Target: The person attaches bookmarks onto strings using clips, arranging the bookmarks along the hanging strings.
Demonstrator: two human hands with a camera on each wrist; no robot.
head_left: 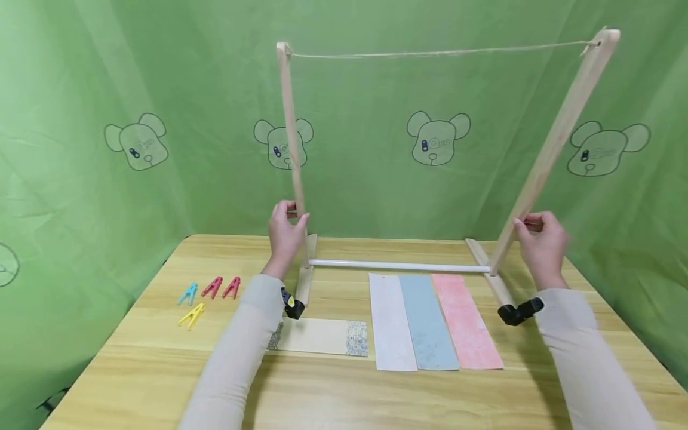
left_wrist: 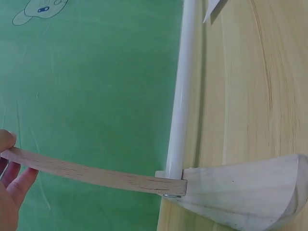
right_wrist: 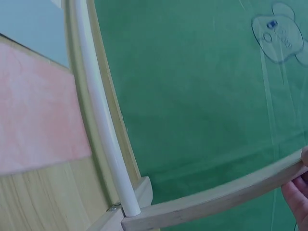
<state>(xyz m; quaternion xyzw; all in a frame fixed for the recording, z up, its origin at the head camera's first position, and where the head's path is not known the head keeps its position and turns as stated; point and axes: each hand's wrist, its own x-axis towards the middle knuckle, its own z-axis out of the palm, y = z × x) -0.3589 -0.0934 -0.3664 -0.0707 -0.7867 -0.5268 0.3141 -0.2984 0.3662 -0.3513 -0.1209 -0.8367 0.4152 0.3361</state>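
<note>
The left hand [head_left: 286,232] pinches the left wooden upright [head_left: 291,119] and the right hand [head_left: 543,246] pinches the right wooden upright [head_left: 557,143], apparently to steady the frame [head_left: 398,266], twine [head_left: 441,53] strung across its top, on the table [head_left: 150,370].

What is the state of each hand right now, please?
Left hand: closed, holding the left wooden post.
Right hand: closed, holding the right wooden post.

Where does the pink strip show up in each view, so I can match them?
Head: the pink strip lies lower right of centre, beside the blue strip.
Left wrist: not in it.
Right wrist: at the left edge, below the blue strip.
Shared landmark: the white rod, visible in all three.
</note>
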